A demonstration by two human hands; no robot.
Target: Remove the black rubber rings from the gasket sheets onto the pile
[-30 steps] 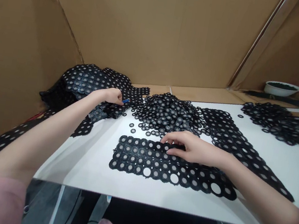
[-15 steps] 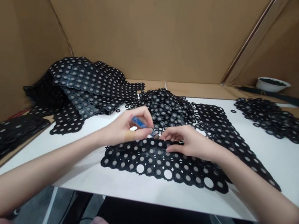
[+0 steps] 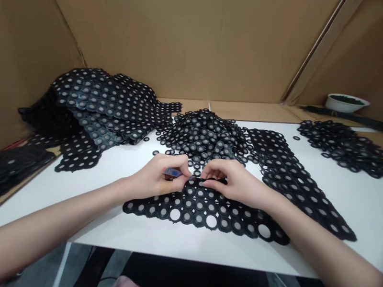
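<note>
Working at the middle of a white tabletop (image 3: 57,209), both hands are bunched close together over one black sheet of joined rubber rings (image 3: 202,211), each ring with a grey mesh centre. The left hand (image 3: 159,177) has its fingers curled, pinching a small blue-handled tool (image 3: 172,172), but the tip is hidden, so I can't say what kind of tool it is. The right hand (image 3: 236,182) seems to be pinching the far edge of the sheet between thumb and fingers, just beside the tool. The sheet lies toward the front edge, with a loose heap of rings (image 3: 203,133) right behind it. A bigger folded mound of sheets (image 3: 92,103) sits toward the back left corner, a long strip of rings (image 3: 307,196) runs along the right side, and another spread of rings (image 3: 353,152) covers the back right corner. My worry here: the webbing between the rings looks thin, so a hard tug or a slip of the tool could tear it. The heap is also close enough that a bumped wrist could knock rings onto the sheet.
</note>
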